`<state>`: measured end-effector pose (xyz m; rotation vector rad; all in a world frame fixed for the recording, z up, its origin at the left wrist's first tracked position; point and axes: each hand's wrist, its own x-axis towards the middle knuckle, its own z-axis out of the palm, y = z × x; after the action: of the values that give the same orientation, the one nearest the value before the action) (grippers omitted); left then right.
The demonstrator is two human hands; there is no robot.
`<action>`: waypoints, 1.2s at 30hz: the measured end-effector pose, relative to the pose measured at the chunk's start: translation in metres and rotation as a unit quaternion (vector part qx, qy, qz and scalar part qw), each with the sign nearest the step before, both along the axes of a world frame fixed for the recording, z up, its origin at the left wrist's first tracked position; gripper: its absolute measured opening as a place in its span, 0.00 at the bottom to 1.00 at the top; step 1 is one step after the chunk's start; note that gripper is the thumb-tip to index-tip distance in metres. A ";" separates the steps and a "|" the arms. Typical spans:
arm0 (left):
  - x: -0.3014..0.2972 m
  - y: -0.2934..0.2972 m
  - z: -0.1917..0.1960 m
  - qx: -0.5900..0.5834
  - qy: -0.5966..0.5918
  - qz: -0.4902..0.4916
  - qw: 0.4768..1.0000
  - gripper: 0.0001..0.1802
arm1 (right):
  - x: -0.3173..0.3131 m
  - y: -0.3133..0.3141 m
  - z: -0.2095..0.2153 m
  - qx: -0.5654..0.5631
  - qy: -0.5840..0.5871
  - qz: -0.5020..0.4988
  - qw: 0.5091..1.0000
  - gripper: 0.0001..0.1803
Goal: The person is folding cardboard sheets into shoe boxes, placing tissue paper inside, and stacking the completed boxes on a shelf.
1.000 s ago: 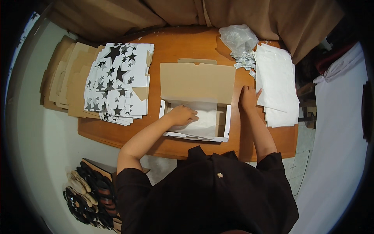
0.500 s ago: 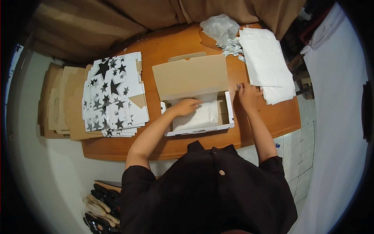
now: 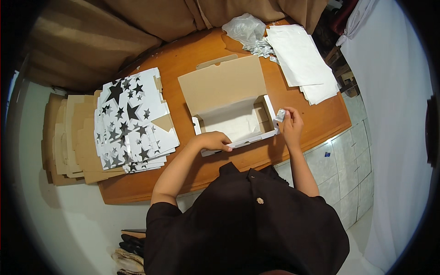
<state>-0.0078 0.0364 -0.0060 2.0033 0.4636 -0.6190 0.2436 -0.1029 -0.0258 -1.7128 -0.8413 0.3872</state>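
Note:
An open cardboard box (image 3: 221,150), white outside and brown inside, stands on the table with its lid (image 3: 224,85) raised at the back. White paper (image 3: 238,128) lines its floor. My left hand (image 3: 213,140) is closed over the box's front wall, left of the middle, fingers on the inner side and thumb outside. Just off the box's right end, my right hand (image 3: 293,128) pinches a small whitish-silver sachet (image 3: 280,114) between thumb and fingers.
Flat star-printed cartons (image 3: 133,119) and plain brown ones (image 3: 75,137) are stacked at the left of the wooden table (image 3: 183,50). At the back right lie a clear plastic bag (image 3: 245,30), several small sachets (image 3: 261,48) and white paper sheets (image 3: 298,59).
My left hand has drawn back from the paper inside to the box's front wall. My right hand has brought a sachet nearer the box's right end. The whole view has shifted slightly.

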 end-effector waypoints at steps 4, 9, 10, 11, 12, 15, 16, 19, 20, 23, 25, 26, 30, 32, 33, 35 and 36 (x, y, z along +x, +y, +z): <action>-0.005 -0.011 -0.004 0.057 -0.010 -0.008 0.998 0.17 | -0.011 -0.003 0.003 0.030 -0.039 0.006 0.999 0.10; -0.018 -0.036 -0.007 0.094 -0.139 0.191 0.967 0.11 | -0.013 -0.001 0.043 -0.161 -0.230 0.300 0.912 0.16; -0.020 -0.037 -0.006 0.095 -0.141 0.193 0.967 0.11 | -0.013 0.000 0.045 -0.160 -0.232 0.301 0.911 0.16; -0.020 -0.037 -0.003 0.034 -0.142 0.244 0.959 0.11 | -0.012 0.001 0.046 -0.177 -0.227 0.322 0.902 0.14; -0.021 -0.037 -0.001 -0.028 -0.143 0.293 0.945 0.12 | -0.010 0.002 0.048 -0.193 -0.222 0.343 0.892 0.13; -0.023 -0.037 -0.004 -0.011 -0.131 0.292 0.947 0.15 | -0.011 0.003 0.057 -0.215 -0.280 0.353 0.866 0.09; -0.023 -0.037 -0.004 -0.009 -0.133 0.295 0.946 0.15 | -0.010 0.006 0.061 -0.213 -0.283 0.356 0.865 0.09; -0.024 -0.041 -0.006 0.002 -0.141 0.302 0.943 0.14 | -0.010 0.013 0.066 -0.216 -0.347 0.377 0.831 0.07; -0.025 -0.041 -0.009 0.017 -0.152 0.291 0.945 0.13 | -0.009 0.020 0.066 -0.250 -0.342 0.417 0.804 0.07; -0.026 -0.042 -0.012 -0.007 -0.166 0.275 0.947 0.11 | -0.008 0.030 0.055 -0.287 -0.348 0.467 0.761 0.07; -0.029 -0.042 -0.011 -0.046 -0.167 0.273 0.946 0.11 | -0.008 0.035 0.051 -0.288 -0.358 0.481 0.747 0.07; -0.030 -0.042 -0.008 -0.004 -0.191 0.203 0.960 0.11 | -0.009 0.036 0.052 -0.275 -0.329 0.484 0.763 0.08; -0.035 -0.045 -0.001 0.024 -0.188 0.145 0.971 0.15 | -0.014 0.041 0.044 -0.262 -0.323 0.451 0.790 0.09; -0.034 -0.046 -0.002 0.036 -0.188 0.168 0.967 0.16 | -0.020 0.042 0.046 -0.263 -0.333 0.404 0.810 0.09; -0.032 -0.046 -0.003 0.042 -0.184 0.167 0.968 0.18 | -0.024 0.043 0.047 -0.265 -0.342 0.355 0.829 0.09; -0.024 -0.047 -0.005 0.048 -0.180 0.166 0.968 0.20 | -0.028 0.043 0.041 -0.248 -0.351 0.316 0.846 0.09; -0.019 -0.049 -0.007 0.055 -0.191 0.179 0.963 0.20 | -0.030 0.042 0.038 -0.231 -0.358 0.274 0.862 0.09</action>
<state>-0.0263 -0.0122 -0.0133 2.0122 0.6118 0.0212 0.2132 -0.0607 0.0126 -2.0689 -1.9346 0.3389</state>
